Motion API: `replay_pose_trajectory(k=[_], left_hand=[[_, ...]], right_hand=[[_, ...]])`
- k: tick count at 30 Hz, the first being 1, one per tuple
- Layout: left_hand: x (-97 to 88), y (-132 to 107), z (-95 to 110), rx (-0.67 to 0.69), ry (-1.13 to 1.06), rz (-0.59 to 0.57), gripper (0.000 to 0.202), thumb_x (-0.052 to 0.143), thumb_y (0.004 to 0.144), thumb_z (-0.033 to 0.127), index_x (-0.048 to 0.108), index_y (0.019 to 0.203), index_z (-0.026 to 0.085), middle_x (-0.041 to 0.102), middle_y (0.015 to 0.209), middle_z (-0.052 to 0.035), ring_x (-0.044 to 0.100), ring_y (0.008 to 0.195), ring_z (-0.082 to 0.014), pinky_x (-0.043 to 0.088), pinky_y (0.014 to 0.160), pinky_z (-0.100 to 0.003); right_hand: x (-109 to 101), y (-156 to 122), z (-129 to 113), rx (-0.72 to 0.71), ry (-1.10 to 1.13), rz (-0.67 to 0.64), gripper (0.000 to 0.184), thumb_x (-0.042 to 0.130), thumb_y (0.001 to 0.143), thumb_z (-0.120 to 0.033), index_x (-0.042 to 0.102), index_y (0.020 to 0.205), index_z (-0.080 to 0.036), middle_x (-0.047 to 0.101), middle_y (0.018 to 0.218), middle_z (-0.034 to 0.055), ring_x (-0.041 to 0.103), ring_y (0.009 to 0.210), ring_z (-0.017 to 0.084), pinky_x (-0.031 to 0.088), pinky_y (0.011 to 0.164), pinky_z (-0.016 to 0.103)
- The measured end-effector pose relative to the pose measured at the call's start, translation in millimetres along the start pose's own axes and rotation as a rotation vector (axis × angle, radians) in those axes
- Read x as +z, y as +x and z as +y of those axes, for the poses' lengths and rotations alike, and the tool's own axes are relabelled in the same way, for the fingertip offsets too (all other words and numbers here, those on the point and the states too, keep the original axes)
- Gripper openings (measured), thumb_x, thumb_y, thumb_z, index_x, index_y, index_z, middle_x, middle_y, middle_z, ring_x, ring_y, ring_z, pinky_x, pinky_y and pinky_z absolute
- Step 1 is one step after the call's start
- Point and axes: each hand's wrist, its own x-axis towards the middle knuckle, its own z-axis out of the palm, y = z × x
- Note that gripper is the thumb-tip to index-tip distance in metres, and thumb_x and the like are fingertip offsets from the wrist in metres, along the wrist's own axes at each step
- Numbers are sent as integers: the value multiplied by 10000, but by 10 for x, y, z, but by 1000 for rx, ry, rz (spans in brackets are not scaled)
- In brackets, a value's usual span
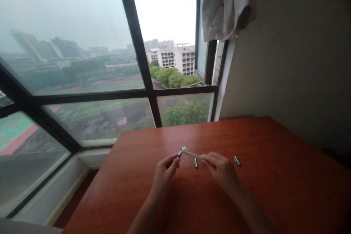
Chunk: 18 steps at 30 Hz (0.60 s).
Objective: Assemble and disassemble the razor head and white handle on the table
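Observation:
My left hand (pixel 163 171) pinches the dark lower part of a small silver razor (pixel 181 151), its head pointing up and away from me. In my right hand (pixel 221 170) a thin white stick (pixel 192 155) is gripped between thumb and fingers. The stick's far end reaches the razor's head and seems to touch it; whether that end has bristles is too small to tell. Just behind the stick, on the table, lies a small green and black piece (pixel 195 163) like a razor cartridge. A similar green and black piece (pixel 237 160) lies farther right, beyond my right hand.
Both hands are above a reddish-brown wooden table (pixel 131 182). Dark-framed windows (pixel 149 80) stand behind and to the left, with one pane open. A light cloth (pixel 231 5) hangs at the upper right, beside a plain wall (pixel 287 51).

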Motion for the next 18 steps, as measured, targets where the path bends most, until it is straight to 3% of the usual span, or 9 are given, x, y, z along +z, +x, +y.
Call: replay_pose_trajectory(k=[18], left_hand=[[-20, 7, 29, 2, -23, 34, 486, 714, 687, 483, 726, 984, 98, 444, 607, 30, 323, 507, -79, 214, 467, -213]], right_hand=[[-21, 22, -9, 24, 74, 33, 263, 478, 929, -342, 709, 913, -218, 681, 787, 53, 627, 691, 172, 473, 652, 253]])
